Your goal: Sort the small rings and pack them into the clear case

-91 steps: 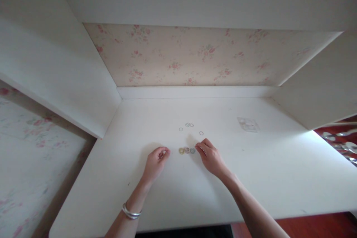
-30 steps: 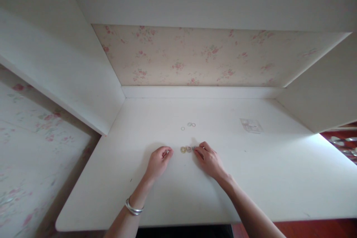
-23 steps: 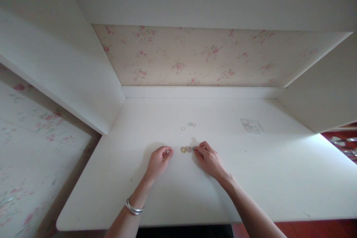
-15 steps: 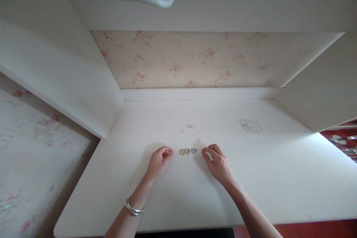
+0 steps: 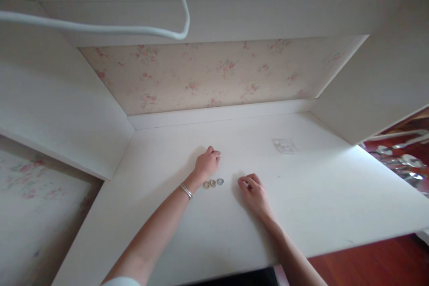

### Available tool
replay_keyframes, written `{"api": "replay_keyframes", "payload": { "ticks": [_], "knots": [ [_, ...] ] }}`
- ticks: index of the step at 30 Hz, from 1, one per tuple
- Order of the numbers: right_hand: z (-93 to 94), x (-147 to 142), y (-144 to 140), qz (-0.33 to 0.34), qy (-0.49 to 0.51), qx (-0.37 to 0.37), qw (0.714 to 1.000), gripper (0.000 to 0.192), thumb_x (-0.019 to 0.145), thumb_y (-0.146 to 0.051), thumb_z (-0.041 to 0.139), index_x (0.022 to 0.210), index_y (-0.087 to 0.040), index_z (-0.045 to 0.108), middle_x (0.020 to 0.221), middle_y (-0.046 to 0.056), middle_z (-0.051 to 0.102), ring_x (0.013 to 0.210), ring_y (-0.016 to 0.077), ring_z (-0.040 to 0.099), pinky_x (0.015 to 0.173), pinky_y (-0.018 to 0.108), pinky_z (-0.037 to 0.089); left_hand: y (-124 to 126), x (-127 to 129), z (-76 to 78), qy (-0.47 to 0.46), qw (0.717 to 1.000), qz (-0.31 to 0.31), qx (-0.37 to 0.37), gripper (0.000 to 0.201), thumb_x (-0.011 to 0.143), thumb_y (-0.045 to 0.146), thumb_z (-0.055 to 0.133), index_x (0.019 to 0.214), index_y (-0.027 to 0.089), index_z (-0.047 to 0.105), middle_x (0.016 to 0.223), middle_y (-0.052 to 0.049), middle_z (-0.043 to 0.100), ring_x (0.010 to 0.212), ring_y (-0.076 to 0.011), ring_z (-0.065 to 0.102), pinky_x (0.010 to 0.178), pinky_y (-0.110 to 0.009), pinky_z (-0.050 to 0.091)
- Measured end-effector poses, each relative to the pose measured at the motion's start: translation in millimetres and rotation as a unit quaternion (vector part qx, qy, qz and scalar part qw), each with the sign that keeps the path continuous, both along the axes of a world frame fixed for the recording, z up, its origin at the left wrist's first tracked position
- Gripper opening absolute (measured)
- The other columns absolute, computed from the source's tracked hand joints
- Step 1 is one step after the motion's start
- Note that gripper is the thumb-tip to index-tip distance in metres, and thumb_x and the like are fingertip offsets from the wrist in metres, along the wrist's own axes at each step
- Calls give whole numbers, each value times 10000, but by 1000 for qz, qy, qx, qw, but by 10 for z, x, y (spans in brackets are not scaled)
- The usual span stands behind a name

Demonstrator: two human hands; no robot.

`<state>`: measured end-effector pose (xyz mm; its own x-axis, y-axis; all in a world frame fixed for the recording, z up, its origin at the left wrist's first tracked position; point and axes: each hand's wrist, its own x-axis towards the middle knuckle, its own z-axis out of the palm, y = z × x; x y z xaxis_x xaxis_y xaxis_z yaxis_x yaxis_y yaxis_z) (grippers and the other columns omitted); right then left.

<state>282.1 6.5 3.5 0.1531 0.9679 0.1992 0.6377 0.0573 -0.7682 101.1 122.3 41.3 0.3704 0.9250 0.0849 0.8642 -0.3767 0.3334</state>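
Rings (image 5: 212, 182) are lying in a short row of three stacks on the white counter (image 5: 335, 196), a little toward its front edge and left of its middle. From left to right they are looking yellowish, pinkish-brown and grey-blue, each one touching or sitting just beside its neighbour.

The left hand (image 5: 207, 163) is reaching across the counter beyond the row, toward the back edge, with a silver bangle (image 5: 185, 190) sitting on the wrist. Its fingers (image 5: 214, 153) are curling down onto the counter top; whether they are grasping anything underneath is not possible to tell, since the hand is covering that spot.

The right hand (image 5: 254, 192) is resting on the counter just to the right of the row, near the grey-blue stack but apart from it. Its fingers (image 5: 244, 182) are bending in with thumb and forefinger pinching together; anything between them is too small to make out.

A small clear plastic bag (image 5: 284, 145) is lying flat toward the back right of the counter, well apart from both hands. Flowered wallpaper (image 5: 208, 76) is running behind the back edge, and a white cable (image 5: 100, 29) is hanging across the top of the view.
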Motion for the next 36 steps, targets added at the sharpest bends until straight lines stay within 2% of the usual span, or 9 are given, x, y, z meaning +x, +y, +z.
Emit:
{"api": "replay_keyframes", "payload": {
  "ticks": [7,13,16,26,30,36],
  "knots": [
    [-12,19,-2,-4,13,5,1000,314,885,-419,428,839,-213,660,851,23,561,588,107,506,577,239,413,61,80,-30,73,997,-25,-14,336,950,294,310,988,178,622,1053,-96,504,825,-176,596,673,-280,428],
    [-18,13,3,-4,-2,-3,1000,309,874,-425,443,831,-215,666,856,21,565,590,102,500,581,236,407,-8,50,-34,84,993,-61,-52,244,925,209,374,955,192,615,1050,-73,524,818,-149,607,705,-256,446],
    [-11,9,-5,-2,-4,-7,1000,305,872,-419,443,831,-221,671,861,18,571,572,93,501,572,230,408,-71,30,-10,89,992,-70,-64,220,907,165,397,957,189,610,1055,-73,531,818,-144,611,707,-247,450],
    [-34,1,-17,5,-23,-20,1000,273,875,-401,458,851,-237,675,896,17,582,579,87,511,582,223,406,-482,-159,194,19,994,-102,-43,241,939,269,374,938,187,601,1002,-55,560,803,-141,597,721,-251,447],
    [-44,0,-3,5,-31,-17,999,265,872,-393,461,855,-243,679,897,21,589,608,98,527,585,222,405,-613,-175,206,27,991,-116,-52,245,936,251,373,902,202,611,957,-32,553,752,-128,587,688,-240,443],
    [-25,-7,-13,1,-37,-18,999,271,874,-395,455,851,-243,679,898,17,589,619,98,530,596,221,409,-652,-150,171,35,989,-129,-67,251,930,231,386,906,198,634,955,-41,552,766,-129,585,702,-236,444]
  ]
}}
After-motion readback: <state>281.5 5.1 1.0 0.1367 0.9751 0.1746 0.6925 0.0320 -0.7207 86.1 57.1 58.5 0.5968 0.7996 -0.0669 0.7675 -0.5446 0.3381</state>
